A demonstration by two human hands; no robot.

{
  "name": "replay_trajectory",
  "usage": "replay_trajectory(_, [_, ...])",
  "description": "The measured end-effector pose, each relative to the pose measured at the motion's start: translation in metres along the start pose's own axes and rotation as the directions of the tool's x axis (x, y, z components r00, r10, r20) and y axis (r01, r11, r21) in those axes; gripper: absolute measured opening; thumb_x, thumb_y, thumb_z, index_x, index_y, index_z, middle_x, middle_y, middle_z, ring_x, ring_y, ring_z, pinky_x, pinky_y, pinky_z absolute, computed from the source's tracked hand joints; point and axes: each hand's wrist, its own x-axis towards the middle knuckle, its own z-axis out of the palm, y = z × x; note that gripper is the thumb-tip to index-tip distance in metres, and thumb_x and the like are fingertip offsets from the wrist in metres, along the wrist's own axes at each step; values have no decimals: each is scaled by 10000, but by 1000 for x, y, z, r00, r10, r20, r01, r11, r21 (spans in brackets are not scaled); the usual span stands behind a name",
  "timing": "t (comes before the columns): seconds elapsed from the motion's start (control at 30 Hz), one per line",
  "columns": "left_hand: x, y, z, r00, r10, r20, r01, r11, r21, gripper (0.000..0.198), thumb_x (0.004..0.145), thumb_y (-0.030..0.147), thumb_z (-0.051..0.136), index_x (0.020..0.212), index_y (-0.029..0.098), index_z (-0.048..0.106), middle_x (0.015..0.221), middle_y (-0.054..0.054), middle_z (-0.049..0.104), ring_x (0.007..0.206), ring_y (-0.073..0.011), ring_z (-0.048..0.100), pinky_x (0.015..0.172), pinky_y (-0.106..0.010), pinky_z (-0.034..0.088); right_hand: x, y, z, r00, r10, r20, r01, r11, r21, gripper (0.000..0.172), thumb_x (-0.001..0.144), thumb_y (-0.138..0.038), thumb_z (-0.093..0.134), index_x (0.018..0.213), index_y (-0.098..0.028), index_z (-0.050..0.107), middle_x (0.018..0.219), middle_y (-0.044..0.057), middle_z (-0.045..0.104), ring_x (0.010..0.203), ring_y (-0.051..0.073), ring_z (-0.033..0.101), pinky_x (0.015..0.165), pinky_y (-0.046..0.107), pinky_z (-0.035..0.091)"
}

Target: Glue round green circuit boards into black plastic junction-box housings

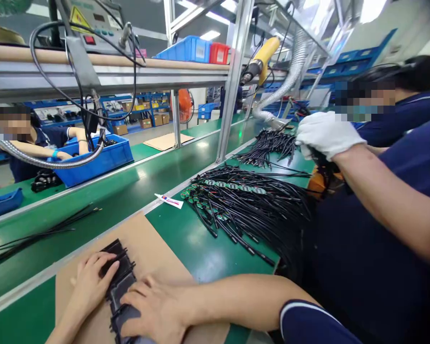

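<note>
A row of black plastic casings [123, 282] with small tabs along the edges lies on a sheet of brown cardboard [165, 258] in front of me. At the far end of the row, my left hand [89, 284] has its fingers and thumb closed on a casing. Nearer to me, my right hand [157, 308] reaches across from the right, its curved fingers and thumb gripping the casings from above. Parts of the row are hidden under both hands.
A large bundle of black cables [251, 210] with green circuit boards lies to the right, beside a white tube [169, 200]. Loose cables [39, 234] rest on the green conveyor. A co-worker's gloved hand [327, 134] is at right. Across stands a blue bin [96, 160]; a metal post [232, 86] rises ahead.
</note>
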Motion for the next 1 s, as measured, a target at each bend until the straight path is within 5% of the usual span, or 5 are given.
replay_trajectory(0.2, [-4,-6,6,999,-24,36,25,999,-41,378,844,542,467,990,271,687,1137,-61,648,1119,-314,514,979,-513,362,-47,66,-87,958,275,-87,-281,957,-74,585,708,-550,704,1228,-322,559,1362,36,499,1194,233,464,940,350,385])
replay_trajectory(0.33, [-9,-6,5,999,-36,7,36,997,-61,414,847,553,456,1093,283,651,1227,-59,611,1171,-321,482,988,-542,348,-136,154,-161,630,711,-313,-770,626,-128,342,886,-434,536,1071,-159,621,1055,122,626,1017,245,542,891,424,419])
replay_trajectory(0.43, [-10,-1,4,999,-24,-48,21,997,-71,417,814,554,494,1059,264,667,1197,-70,623,1155,-317,492,994,-527,357,-192,185,-175,505,781,-368,-859,496,-126,307,886,-442,553,967,-150,600,950,65,606,865,178,565,802,377,468])
replay_trajectory(0.8, [-4,6,-2,990,-6,-138,-6,996,-89,363,788,522,549,971,233,670,1065,-77,652,1062,-315,535,982,-516,370,-188,124,-221,407,680,-610,-861,508,-9,218,846,-416,522,870,-204,479,837,56,566,758,186,540,721,326,437])
replay_trajectory(1.0, [31,104,-41,926,210,-313,-270,949,-163,275,826,403,582,1013,210,641,1136,-103,584,1106,-313,506,1005,-505,342,-128,80,-267,481,622,-618,-783,621,17,297,747,-429,662,785,-203,473,726,-12,513,646,131,470,634,271,393])
